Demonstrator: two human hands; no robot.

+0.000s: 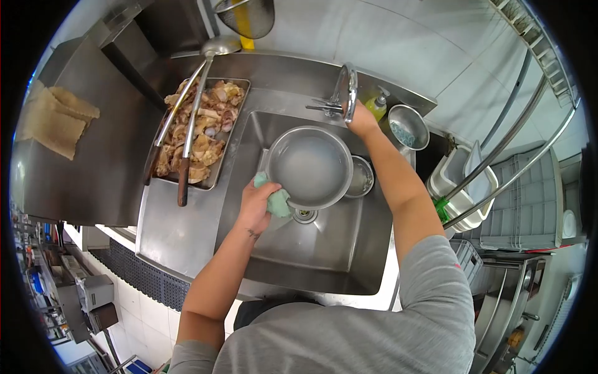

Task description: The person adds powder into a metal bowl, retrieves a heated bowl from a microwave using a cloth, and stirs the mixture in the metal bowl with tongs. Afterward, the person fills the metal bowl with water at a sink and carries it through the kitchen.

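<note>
In the head view my left hand [252,207] grips a green cloth [278,203] at the near left rim of a round metal bowl [311,163]. Cloudy liquid fills the bowl, which sits in the steel sink [324,246]. My right hand [361,119] reaches to the back of the sink and is closed at the curved chrome faucet [351,87]; its fingers are partly hidden there. A smaller metal bowl [360,177] lies in the sink, partly behind the large bowl. The drain [304,215] shows just below the large bowl.
Left of the sink, a metal tray [215,181] holds cooked-looking meat pieces, with a long-handled ladle [195,112] across it. A soap bottle [377,105] and a steel bowl [408,126] stand at the back right. White bins [464,184] and metal rails [511,128] are at the right.
</note>
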